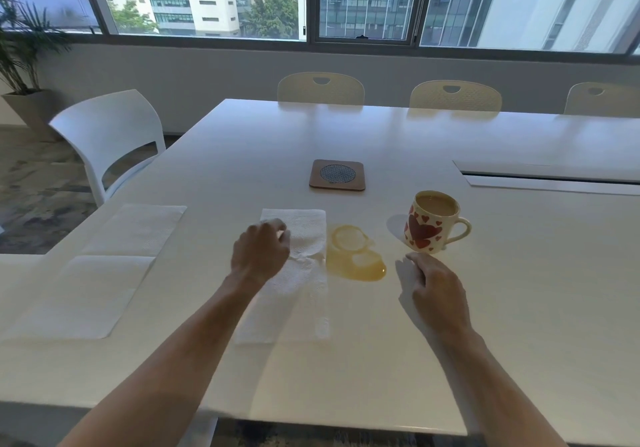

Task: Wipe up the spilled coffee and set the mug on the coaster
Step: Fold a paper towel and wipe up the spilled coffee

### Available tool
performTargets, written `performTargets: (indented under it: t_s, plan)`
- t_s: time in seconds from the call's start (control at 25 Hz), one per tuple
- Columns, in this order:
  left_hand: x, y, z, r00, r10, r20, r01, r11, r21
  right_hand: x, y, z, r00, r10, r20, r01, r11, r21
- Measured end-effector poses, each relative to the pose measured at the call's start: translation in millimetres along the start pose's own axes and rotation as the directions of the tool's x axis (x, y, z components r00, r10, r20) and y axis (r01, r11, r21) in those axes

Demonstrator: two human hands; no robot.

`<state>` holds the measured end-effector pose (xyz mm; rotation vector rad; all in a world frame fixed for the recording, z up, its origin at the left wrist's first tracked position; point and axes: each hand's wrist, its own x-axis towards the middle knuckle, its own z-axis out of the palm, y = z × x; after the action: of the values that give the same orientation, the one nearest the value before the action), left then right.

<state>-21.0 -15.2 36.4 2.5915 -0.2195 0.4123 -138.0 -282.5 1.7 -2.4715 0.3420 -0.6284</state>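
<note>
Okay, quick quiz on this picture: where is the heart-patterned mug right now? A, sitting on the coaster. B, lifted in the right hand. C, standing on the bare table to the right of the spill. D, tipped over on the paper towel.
C: the mug stands upright on the table, right of the spilled coffee, while the coaster behind sits bare and the right hand holds nothing.

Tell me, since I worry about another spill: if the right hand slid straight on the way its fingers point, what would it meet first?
Probably the mug. The right hand rests on the table, fingertips aimed at the mug's base just ahead. The gap looks small, though depth is unclear. The spilled coffee lies off to its left.
</note>
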Motion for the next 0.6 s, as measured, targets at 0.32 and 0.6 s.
performTargets:
  t_s: [0.32,0.6]
  plan:
    - [6.0,-82.3,11.5,0.99,-0.012,0.139,-0.004,0.993,0.114,8.6,-77.9,33.2,0.947,-0.248,0.204,0.251,0.968,0.01]
    - [4.9,-82.7,15.0,0.976,-0.004,0.216,-0.03,0.988,0.153,14.0,-149.0,92.4,0.861,-0.328,0.388,0.325,0.943,0.076]
